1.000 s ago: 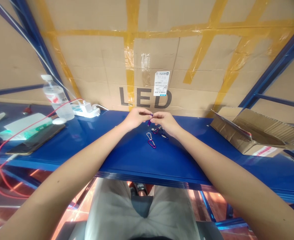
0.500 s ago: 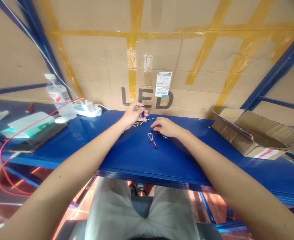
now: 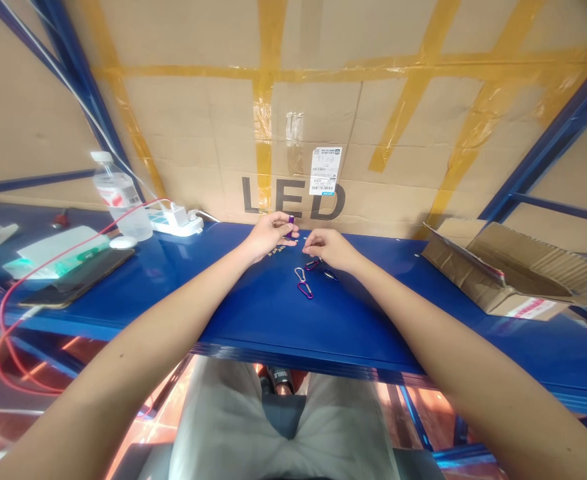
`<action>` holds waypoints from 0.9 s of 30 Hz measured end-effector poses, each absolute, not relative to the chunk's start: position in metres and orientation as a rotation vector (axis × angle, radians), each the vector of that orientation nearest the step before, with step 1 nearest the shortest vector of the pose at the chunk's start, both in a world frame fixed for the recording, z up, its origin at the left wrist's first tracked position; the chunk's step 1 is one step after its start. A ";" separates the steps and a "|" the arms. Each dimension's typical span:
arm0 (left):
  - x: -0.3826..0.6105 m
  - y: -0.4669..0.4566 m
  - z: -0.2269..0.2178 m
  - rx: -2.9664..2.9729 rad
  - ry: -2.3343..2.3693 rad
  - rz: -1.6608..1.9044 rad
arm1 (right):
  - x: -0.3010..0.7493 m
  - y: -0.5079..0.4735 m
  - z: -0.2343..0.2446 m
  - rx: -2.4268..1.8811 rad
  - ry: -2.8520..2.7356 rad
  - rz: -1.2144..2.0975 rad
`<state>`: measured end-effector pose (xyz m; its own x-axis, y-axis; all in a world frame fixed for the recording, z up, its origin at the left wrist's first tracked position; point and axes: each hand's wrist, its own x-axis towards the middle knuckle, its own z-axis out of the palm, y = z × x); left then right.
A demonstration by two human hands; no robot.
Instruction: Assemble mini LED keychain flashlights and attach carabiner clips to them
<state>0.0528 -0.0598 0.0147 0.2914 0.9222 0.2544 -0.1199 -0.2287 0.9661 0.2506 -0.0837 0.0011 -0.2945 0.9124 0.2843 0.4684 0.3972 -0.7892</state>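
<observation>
My left hand (image 3: 269,235) grips a small purple cylinder (image 3: 290,225) upright between thumb and fingers, above the back part of the blue table. Close to its right, my right hand (image 3: 329,245) has thumb and fingertips pressed together; whatever they may hold is too small to make out. Below the right hand lie a silver carabiner (image 3: 300,274), a purple carabiner (image 3: 305,290), a dark red carabiner (image 3: 312,265) and a dark blue one (image 3: 330,274). Several tiny gold-coloured pieces (image 3: 276,251) lie under my left hand, partly hidden by it.
A large taped cardboard box (image 3: 213,133) stands behind the blue table (image 3: 273,320). On the left are a water bottle (image 3: 118,200), a power strip (image 3: 180,223), a phone (image 3: 80,277), a tissue pack (image 3: 58,250) and a red cable (image 3: 6,333). An open carton (image 3: 503,280) sits right.
My right hand has lifted away from the carabiners, uncovering the dark red and blue ones, and is nearer my left hand. The left hand has turned slightly, still holding the purple cylinder.
</observation>
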 end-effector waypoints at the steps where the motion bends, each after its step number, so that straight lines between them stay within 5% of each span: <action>1: 0.054 -0.061 0.015 1.457 0.795 1.174 | 0.252 -0.083 0.003 -1.168 -1.838 0.817; 12: 0.065 -0.071 0.008 1.550 0.749 1.029 | 0.255 -0.087 0.017 -0.891 -1.317 1.141; 27: 0.069 -0.076 0.008 1.589 0.800 0.970 | 0.256 -0.085 0.019 -1.018 -1.591 0.800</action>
<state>0.0686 -0.0762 0.0076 0.4456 0.8757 0.1861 0.0163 -0.2157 0.9763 0.2557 -0.0852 0.0189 -0.1022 0.9085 0.4053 0.2170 0.4179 -0.8822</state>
